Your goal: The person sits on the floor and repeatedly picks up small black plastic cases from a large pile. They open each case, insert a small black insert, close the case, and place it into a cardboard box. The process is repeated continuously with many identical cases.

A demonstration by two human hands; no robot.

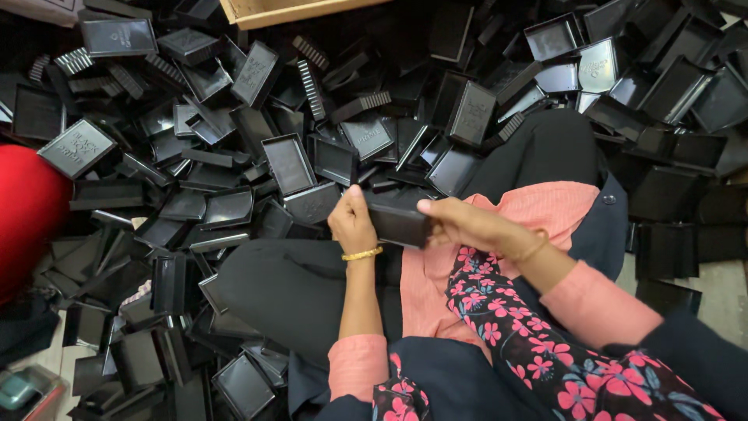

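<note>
Above the lap, both hands meet on one black plastic box (399, 224), and that's the piece to watch. Left hand (352, 222) is wrapped around the box's left end, fingers curled closed on it, a gold bangle (362, 253) at the wrist. Right hand (467, 224) comes in from the box's other side, thumb and fingers pinched shut over the right end. So the box lies directly between the two hands, its long axis running left to right, roughly level, and both hands sit on it equally close — neither has the edge.

Beyond the box, away from the person, a great heap of black plastic trays and lids (290, 162) spreads over the floor, tilted every which way, some open side up, some face down. Nearest of them lie just past the left hand. Farther beyond the box, at the frame's top edge, the corner of a wooden crate (269, 12) shows. Well off to the left of the box sits a red rounded thing (27, 214), partly out of view.
</note>
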